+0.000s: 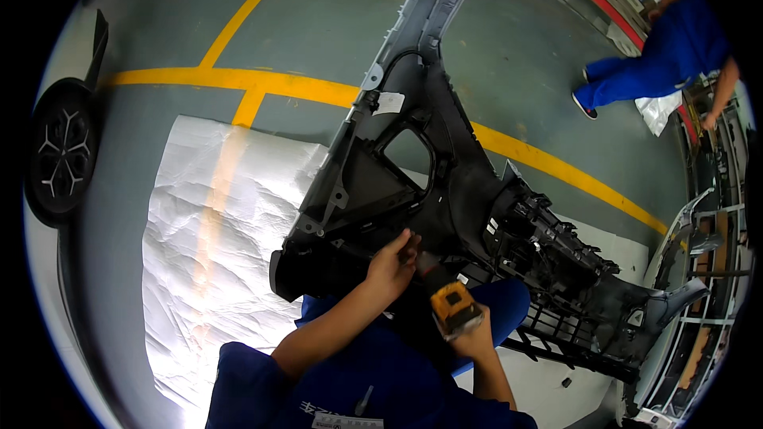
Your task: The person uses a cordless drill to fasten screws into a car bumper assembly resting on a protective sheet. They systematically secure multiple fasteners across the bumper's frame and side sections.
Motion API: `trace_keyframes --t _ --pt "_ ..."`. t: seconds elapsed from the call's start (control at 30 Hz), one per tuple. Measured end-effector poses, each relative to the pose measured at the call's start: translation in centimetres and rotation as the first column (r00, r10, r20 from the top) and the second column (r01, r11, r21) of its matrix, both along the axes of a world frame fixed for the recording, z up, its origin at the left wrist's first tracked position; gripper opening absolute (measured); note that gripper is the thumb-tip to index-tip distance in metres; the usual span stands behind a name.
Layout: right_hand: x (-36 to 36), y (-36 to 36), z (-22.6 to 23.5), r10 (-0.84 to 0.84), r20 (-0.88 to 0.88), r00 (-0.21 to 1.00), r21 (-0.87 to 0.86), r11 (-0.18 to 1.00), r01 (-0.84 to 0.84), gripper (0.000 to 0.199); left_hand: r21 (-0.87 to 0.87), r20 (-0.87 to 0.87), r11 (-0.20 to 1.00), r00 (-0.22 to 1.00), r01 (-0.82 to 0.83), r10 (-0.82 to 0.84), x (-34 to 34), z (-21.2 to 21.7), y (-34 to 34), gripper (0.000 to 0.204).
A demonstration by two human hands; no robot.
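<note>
A large black car bumper [453,155] lies in front of me with its inner side up, showing ribs, clips and a framed opening. My right hand [474,338] grips a yellow-and-black cordless drill [455,302]. The drill's nose points up and left, toward the bumper. Just left of that nose is my left hand [391,268], its fingers curled together over the bumper's near part. What those fingers hold, if anything, is hidden. A small white label [389,103] sits on the bumper's upper left part.
White foam sheeting [187,214] covers the floor at left and reaches under the bumper. A car wheel [62,155] stands at the far left. Another person in blue [660,63] works at a rack [711,270] of parts at right. Yellow lines [306,87] cross the floor.
</note>
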State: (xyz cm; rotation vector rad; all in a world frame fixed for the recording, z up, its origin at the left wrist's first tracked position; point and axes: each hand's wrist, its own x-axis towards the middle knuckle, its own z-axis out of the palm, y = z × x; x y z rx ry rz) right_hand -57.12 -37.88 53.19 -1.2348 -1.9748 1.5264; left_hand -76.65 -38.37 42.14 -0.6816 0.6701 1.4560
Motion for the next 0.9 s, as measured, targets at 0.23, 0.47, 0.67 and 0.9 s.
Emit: trace_keyframes --t 0.23,0.47,0.67,0.9 --pt "-2.5 7.2 -3.3 0.118 0.179 0.977 0.187 0.971 -0.151 0.026 -0.028 -0.103 0.949 0.945 -0.314 0.310 0.5 -1.3 6.3 0.013" --pt "-6.7 10.7 -0.2 0.016 -0.054 0.998 -0.371 0.928 -0.035 0.048 -0.036 -0.107 0.931 0.927 -0.364 0.359 -0.3 -3.4 5.3 0.014" --pt "-10.0 14.1 2.6 0.164 0.104 0.981 -0.377 0.919 -0.114 0.038 -0.007 -0.139 0.955 0.946 -0.297 0.293 -0.9 -3.4 4.8 0.016" --pt "-16.4 17.7 4.9 0.469 0.391 0.792 -0.372 0.868 -0.330 0.028 0.021 -0.812 0.978 0.574 0.207 -0.104 -5.3 6.4 -7.0 0.020"
